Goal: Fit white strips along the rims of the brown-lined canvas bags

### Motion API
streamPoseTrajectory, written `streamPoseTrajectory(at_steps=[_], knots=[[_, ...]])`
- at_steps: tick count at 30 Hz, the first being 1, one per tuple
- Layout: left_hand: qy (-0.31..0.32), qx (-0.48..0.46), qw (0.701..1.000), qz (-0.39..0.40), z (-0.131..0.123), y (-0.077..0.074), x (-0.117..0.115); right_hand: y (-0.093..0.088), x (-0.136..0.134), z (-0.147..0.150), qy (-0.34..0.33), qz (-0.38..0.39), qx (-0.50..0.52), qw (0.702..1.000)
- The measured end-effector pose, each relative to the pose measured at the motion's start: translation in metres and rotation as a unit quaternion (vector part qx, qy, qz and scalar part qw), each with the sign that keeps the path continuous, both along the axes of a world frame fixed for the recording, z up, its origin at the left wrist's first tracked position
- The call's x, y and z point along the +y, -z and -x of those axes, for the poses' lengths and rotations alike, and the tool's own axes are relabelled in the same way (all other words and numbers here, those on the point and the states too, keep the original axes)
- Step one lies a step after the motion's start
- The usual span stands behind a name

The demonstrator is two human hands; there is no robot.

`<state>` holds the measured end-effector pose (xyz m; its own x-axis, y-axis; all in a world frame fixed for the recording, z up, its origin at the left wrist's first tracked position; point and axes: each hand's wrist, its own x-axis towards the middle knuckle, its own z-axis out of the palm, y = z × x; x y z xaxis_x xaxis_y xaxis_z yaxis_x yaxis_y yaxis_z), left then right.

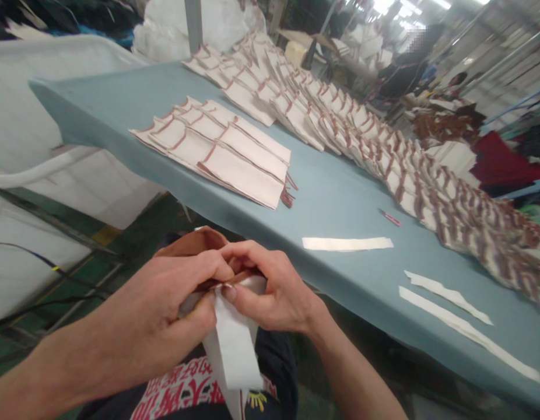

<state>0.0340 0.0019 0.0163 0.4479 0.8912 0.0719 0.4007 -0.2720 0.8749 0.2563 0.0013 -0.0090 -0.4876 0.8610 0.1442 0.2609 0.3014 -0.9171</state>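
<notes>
My left hand (182, 291) and my right hand (272, 286) meet low in the middle of the head view, above my lap. Between them they pinch a piece of fabric (239, 350), a white strip with brown cloth (193, 240) bunched at its top. The white end hangs down over my dark printed clothing. Thumbs and forefingers press together at the brown edge; the exact spot they grip is partly hidden by the fingers. Just beyond, a white fabric strip (347, 243) lies on the blue-covered table (340, 201).
Stacked cream pieces with brown edging (248, 169) lie on the table, and a long overlapping row of them (340, 122) runs along its far side. A small pink tool (390, 217) and two more strips (466, 332) lie to the right. White bins (77, 181) stand left. A person (405, 70) is in the background.
</notes>
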Motion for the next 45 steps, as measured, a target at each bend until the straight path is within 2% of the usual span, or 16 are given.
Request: streamPoseTrajectory(at_steps=[3,6,9,12,17,20,23,25,28,33,36,40,42,45], knots=[[0.025,0.000,0.999,-0.042,0.003,0.012,-0.002,0.005,0.000,-0.001,0.026,0.041,-0.039,0.998],[0.018,0.013,1.000,-0.003,0.007,0.022,-0.003,0.007,-0.002,0.000,0.053,0.056,-0.044,0.996],[0.032,0.005,0.999,0.042,0.010,0.025,-0.001,0.008,-0.003,0.001,0.052,0.072,-0.026,0.996],[0.036,-0.002,0.999,0.034,0.010,0.025,0.002,0.008,-0.004,0.001,0.042,0.106,-0.005,0.993],[0.016,0.020,0.997,-0.071,0.009,0.029,-0.003,0.008,-0.005,0.000,0.036,0.160,0.021,0.986],[0.035,0.053,0.989,-0.136,0.008,0.032,-0.007,0.009,-0.008,0.001,0.042,0.201,0.053,0.977],[0.080,0.047,0.961,-0.260,0.009,0.038,-0.010,0.012,-0.012,0.003,0.037,0.281,0.106,0.953],[0.086,0.036,0.938,-0.333,0.010,0.044,-0.013,0.016,-0.015,0.003,0.028,0.339,0.142,0.929],[0.096,0.055,0.925,-0.364,0.013,0.056,-0.017,0.023,-0.019,0.004,0.027,0.383,0.184,0.905],[0.072,0.032,0.929,-0.361,0.015,0.075,-0.019,0.032,-0.019,0.010,0.059,0.389,0.201,0.897],[0.074,0.036,0.927,-0.366,0.015,0.079,-0.019,0.032,-0.017,0.013,0.072,0.390,0.188,0.899],[0.075,0.028,0.940,-0.330,0.015,0.069,-0.023,0.025,-0.018,0.011,0.052,0.359,0.153,0.919],[0.073,-0.002,0.959,-0.273,0.016,0.060,-0.026,0.019,-0.021,0.009,0.039,0.333,0.133,0.933],[0.032,-0.005,0.990,-0.140,0.019,0.043,-0.024,0.007,-0.025,0.008,0.042,0.267,0.082,0.959]])
